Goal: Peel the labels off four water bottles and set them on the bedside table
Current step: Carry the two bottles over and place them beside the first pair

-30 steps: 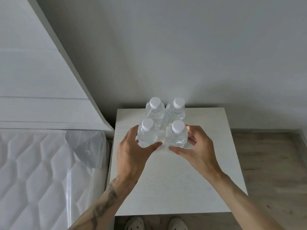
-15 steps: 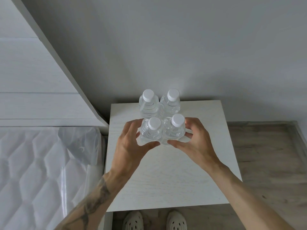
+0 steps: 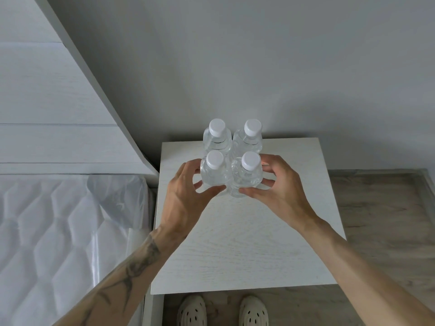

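Several clear water bottles with white caps and no labels stand upright in a tight square at the back of the white bedside table (image 3: 247, 243). My left hand (image 3: 186, 196) wraps the front left bottle (image 3: 213, 172). My right hand (image 3: 280, 189) wraps the front right bottle (image 3: 248, 177). The back left bottle (image 3: 217, 137) and back right bottle (image 3: 250, 136) stand untouched just behind them, near the wall.
A plastic-wrapped quilted mattress (image 3: 58, 243) and a white headboard (image 3: 47, 102) lie to the left of the table. Grey wall rises behind. Wooden floor (image 3: 381, 220) runs along the right. My two white shoes (image 3: 223, 311) show below the table's front edge.
Both hands have pushed the two front bottles back until they sit against the rear pair. The camera view has shifted slightly.
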The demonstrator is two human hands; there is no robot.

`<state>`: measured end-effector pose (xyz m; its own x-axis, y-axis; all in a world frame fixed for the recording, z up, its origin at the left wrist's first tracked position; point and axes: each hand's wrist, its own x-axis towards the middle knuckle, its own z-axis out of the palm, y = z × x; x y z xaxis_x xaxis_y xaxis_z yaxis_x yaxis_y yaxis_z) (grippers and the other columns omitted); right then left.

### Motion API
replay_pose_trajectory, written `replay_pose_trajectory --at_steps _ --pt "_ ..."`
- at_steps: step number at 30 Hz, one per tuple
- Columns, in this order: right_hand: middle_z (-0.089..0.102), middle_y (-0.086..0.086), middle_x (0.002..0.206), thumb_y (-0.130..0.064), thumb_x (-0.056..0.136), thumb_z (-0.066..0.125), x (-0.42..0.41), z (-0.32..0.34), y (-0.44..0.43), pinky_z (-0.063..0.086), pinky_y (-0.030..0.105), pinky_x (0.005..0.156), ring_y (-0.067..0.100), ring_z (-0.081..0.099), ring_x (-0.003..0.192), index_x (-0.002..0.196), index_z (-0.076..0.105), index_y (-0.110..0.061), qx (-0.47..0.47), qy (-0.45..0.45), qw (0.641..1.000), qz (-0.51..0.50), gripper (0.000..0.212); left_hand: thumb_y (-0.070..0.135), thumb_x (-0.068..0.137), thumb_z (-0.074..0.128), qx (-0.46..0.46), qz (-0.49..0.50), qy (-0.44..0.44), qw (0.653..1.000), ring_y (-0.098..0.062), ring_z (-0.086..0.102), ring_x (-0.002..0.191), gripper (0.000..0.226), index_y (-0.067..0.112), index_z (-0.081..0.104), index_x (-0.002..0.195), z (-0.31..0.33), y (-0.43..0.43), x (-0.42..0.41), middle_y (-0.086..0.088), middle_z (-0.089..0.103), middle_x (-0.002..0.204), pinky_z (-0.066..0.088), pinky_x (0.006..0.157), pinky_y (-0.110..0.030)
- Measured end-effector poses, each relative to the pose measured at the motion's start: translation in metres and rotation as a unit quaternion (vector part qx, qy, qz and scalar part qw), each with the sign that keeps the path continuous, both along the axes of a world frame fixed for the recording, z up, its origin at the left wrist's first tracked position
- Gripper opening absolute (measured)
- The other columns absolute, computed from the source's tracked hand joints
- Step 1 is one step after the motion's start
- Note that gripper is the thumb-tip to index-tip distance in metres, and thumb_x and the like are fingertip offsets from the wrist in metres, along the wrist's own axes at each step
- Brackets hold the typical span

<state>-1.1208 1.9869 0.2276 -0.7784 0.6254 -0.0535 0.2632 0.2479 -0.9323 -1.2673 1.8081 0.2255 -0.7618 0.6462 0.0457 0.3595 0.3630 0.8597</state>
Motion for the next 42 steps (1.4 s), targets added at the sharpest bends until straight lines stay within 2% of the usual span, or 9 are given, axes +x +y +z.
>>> replay_pose_trajectory --at_steps 6,10,12,18,24,27,30,33,42 --pt "0.061 -0.019 0.130 -0.031 0.067 0.099 0.001 0.001 0.002 0.055 0.010 0.089 -0.005 0.062 0.120 0.124 0.058 -0.043 -0.008 0.001 1.000 -0.019 0.072 0.045 0.075 0.089 0.001 -0.015 0.007 1.000 0.021 0.058 0.109 0.069 0.018 0.063 0.133 0.003 0.004 -0.003 0.010 0.065 0.124 0.052 0.094 -0.005" --pt "0.060 -0.022 0.130 -0.029 0.068 0.099 0.000 0.002 0.002 0.054 0.008 0.088 -0.006 0.061 0.120 0.115 0.054 -0.055 -0.003 0.007 1.000 -0.023 0.070 0.041 0.075 0.091 0.002 -0.024 0.014 1.000 0.004 0.062 0.112 0.069 0.013 0.064 0.133 0.004 0.006 -0.004 0.002 0.069 0.126 0.057 0.098 -0.017" --pt "0.059 -0.023 0.129 -0.029 0.068 0.099 0.001 0.002 0.002 0.054 0.008 0.088 -0.004 0.062 0.119 0.113 0.054 -0.056 0.005 0.007 1.000 -0.024 0.070 0.040 0.076 0.092 0.002 -0.023 0.012 1.000 0.001 0.062 0.115 0.069 0.013 0.064 0.133 0.003 0.006 -0.003 0.002 0.070 0.126 0.056 0.098 -0.016" --pt "0.060 -0.019 0.131 -0.029 0.068 0.099 0.002 0.001 0.002 0.054 0.009 0.091 -0.003 0.061 0.121 0.119 0.055 -0.050 0.000 0.003 1.000 -0.019 0.070 0.052 0.073 0.086 0.005 -0.020 -0.008 1.000 0.018 0.059 0.111 0.072 0.017 0.063 0.132 0.006 0.005 -0.002 0.010 0.066 0.126 0.053 0.094 -0.007" --pt "0.055 -0.023 0.126 -0.045 0.065 0.096 0.001 0.001 0.003 0.058 0.011 0.084 -0.013 0.059 0.115 0.120 0.057 -0.037 0.009 -0.033 0.999 -0.018 0.067 0.053 0.073 0.085 -0.005 -0.025 -0.013 1.000 -0.009 0.067 0.118 0.072 0.019 0.060 0.132 0.008 0.004 -0.001 0.004 0.067 0.128 0.061 0.095 -0.025" --pt "0.059 -0.017 0.127 -0.042 0.068 0.096 0.002 -0.001 0.002 0.058 0.011 0.084 -0.007 0.062 0.116 0.121 0.060 -0.035 0.003 -0.023 1.000 -0.014 0.065 0.051 0.074 0.084 -0.004 -0.034 -0.020 0.999 -0.006 0.066 0.118 0.072 0.019 0.059 0.132 0.005 0.004 -0.002 0.004 0.066 0.130 0.060 0.095 -0.019" --pt "0.060 -0.014 0.128 -0.038 0.069 0.097 0.002 -0.002 0.004 0.057 0.011 0.085 -0.005 0.063 0.117 0.122 0.060 -0.035 -0.004 -0.014 1.000 -0.009 0.064 0.053 0.073 0.083 -0.010 -0.043 -0.017 0.999 0.008 0.062 0.111 0.074 0.019 0.058 0.134 0.003 0.004 -0.007 0.008 0.064 0.131 0.053 0.091 -0.005" --pt "0.061 -0.012 0.129 -0.038 0.069 0.097 0.001 -0.002 0.006 0.057 0.011 0.085 -0.005 0.063 0.117 0.121 0.059 -0.037 -0.007 -0.014 1.000 -0.005 0.064 0.054 0.073 0.083 -0.009 -0.044 -0.014 0.999 0.019 0.058 0.111 0.075 0.020 0.057 0.135 0.002 0.005 -0.009 0.011 0.061 0.130 0.052 0.092 -0.004" --pt "0.061 -0.010 0.129 -0.040 0.068 0.096 0.002 -0.002 0.006 0.056 0.010 0.085 -0.006 0.063 0.117 0.119 0.056 -0.039 0.003 -0.021 1.000 -0.004 0.065 0.051 0.074 0.084 -0.003 -0.052 -0.013 0.999 0.005 0.064 0.111 0.076 0.020 0.057 0.137 -0.001 0.004 -0.008 0.004 0.066 0.134 0.052 0.092 -0.004"
